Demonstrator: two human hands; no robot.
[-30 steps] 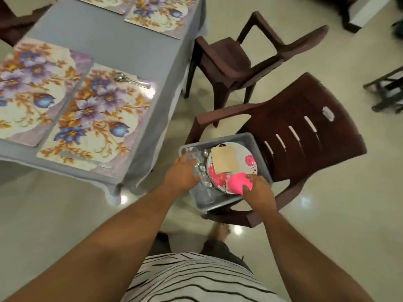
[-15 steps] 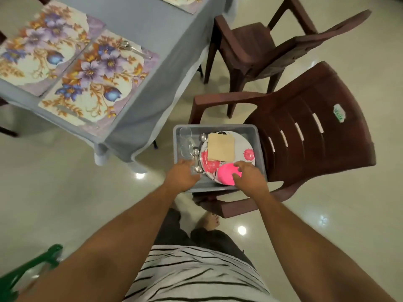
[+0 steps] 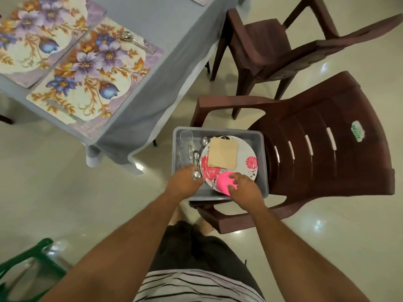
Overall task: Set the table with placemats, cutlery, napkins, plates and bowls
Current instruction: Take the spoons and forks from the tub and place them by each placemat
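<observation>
A grey plastic tub (image 3: 260, 149) sits on the seat of a dark brown chair (image 3: 327, 149). Inside lie a white plate with red flowers (image 3: 246, 153), a folded beige napkin (image 3: 222, 154) on top of it, a pink bowl (image 3: 223, 182) and several spoons (image 3: 196, 155) along the plate's left side. My left hand (image 3: 182, 184) grips the lower ends of the spoons. My right hand (image 3: 244, 189) holds the pink bowl at the tub's near edge. On the table two floral placemats (image 3: 87, 73) lie side by side, the nearer one carrying a spoon (image 3: 135, 41).
The table has a grey-blue cloth (image 3: 165, 51) hanging over its corner, left of the tub. A second brown chair (image 3: 272, 44) stands behind the first. A green frame (image 3: 28, 264) shows at the lower left. Glossy cream floor lies all around.
The view has shifted, so the table sits further up and left. My left hand has closed on the spoons in the tub. My right hand stays on the pink bowl.
</observation>
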